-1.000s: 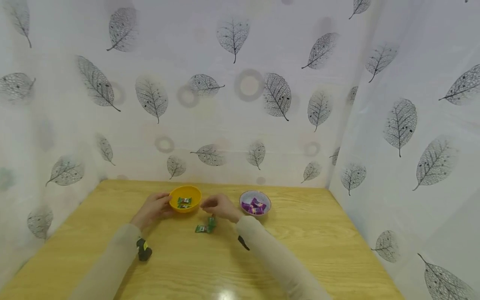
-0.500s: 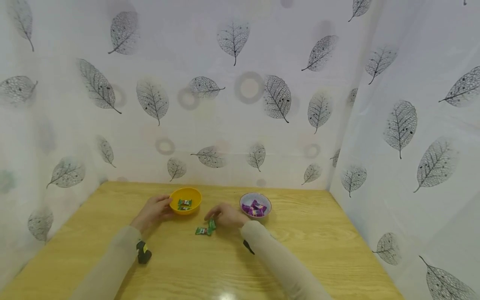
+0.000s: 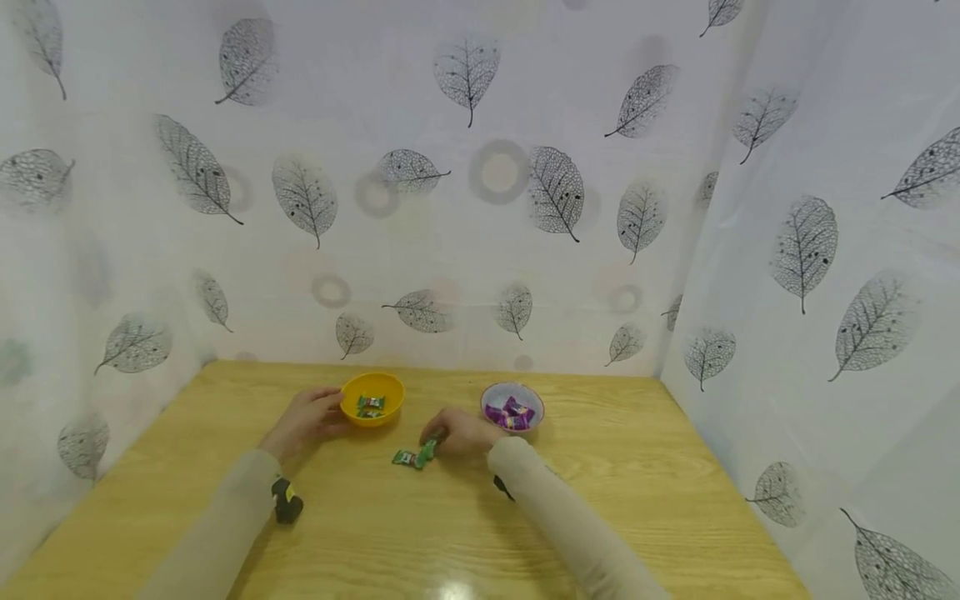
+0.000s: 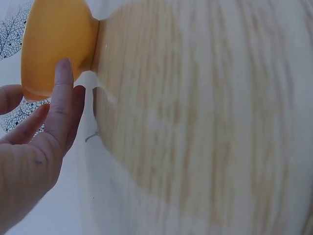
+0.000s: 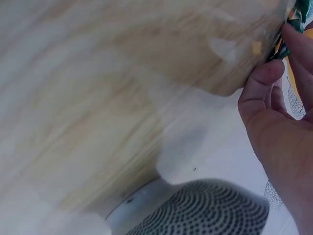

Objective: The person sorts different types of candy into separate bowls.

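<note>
My left hand [image 3: 306, 418] holds the yellow bowl [image 3: 392, 390] from its left side, with the thumb by the rim and a finger [image 4: 62, 85] along the outer wall. Inside that bowl lie two green-wrapped candies [image 3: 371, 402]. Between thumb and forefinger, my right hand [image 3: 467, 433] pinches the end of a green-wrapped candy [image 3: 425, 454], which overlaps another green candy [image 3: 405, 458] on the table. The right wrist view shows the pinched wrapper [image 5: 295, 24] at its upper right edge, partly cut off.
A pale patterned bowl [image 3: 489, 393] with several purple-wrapped candies [image 3: 514, 419] stands behind my right hand. The wooden table [image 3: 360, 533] reaches back to a white curtain [image 3: 450, 258] printed with grey leaves, which also runs along both sides.
My right hand has come down from beside the yellow bowl, moving slightly right and nearer, and has taken hold of a green candy, which now tilts. My left hand stays at the yellow bowl.
</note>
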A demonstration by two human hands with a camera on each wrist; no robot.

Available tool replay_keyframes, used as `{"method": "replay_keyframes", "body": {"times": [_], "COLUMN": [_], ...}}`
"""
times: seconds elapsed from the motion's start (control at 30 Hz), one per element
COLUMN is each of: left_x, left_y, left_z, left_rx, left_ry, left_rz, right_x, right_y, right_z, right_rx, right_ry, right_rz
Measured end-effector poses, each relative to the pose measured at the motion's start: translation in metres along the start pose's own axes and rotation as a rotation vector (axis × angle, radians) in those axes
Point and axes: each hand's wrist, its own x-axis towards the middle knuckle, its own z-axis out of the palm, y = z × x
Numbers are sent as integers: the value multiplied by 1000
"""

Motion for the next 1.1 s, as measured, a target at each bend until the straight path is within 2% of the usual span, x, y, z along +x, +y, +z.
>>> {"method": "replay_keyframes", "body": {"times": [0.17,0.4,0.57,0.7,0.9,1.1], "left_x": [2,0,-1,-1,-2,-3], "left_y": [-1,0,3,4,3,0], "left_z": [-2,-1,0,-1,-1,-2], "left_rx": [2,25,63,53,34,48], "left_ry": [20,12,20,18,12,-3], "left_rz": [-7,-26,-22,-16,5,32], "right_x": [-3,-6,-8,-8,-8,-4], "right_y": [5,8,7,6,4,-1], "right_z": [-2,-2,-3,-2,-2,-2], "right_rx": [18,9,63,87,169,351], "right_ry": [-6,-9,7,32,110,226], "right_rz": [23,-9,18,46,108,99]}}
